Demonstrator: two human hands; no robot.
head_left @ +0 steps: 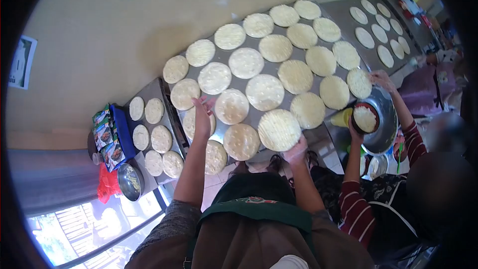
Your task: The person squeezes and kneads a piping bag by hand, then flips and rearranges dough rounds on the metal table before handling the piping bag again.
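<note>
Rows of round flat dough bases cover a metal table, some topped with a pale shredded or spread layer and others bare and dimpled. My left hand (203, 105) hovers over or rests at the edge of a bare dough base (184, 94) on the left, its fingers apart. At the near edge of the table my right hand (297, 151) grips the rim of a topped dough base (280, 130). Whether that base is lifted off the metal I cannot tell. A plain dough base (241, 142) lies just left of it.
To my right, a person in striped sleeves (356, 209) holds a bowl of pale shreds (365, 119) beside a large metal basin (383, 129). More dough bases lie on a left side table (162, 139) and a far right table (379, 33). A metal bowl (130, 182) stands at left.
</note>
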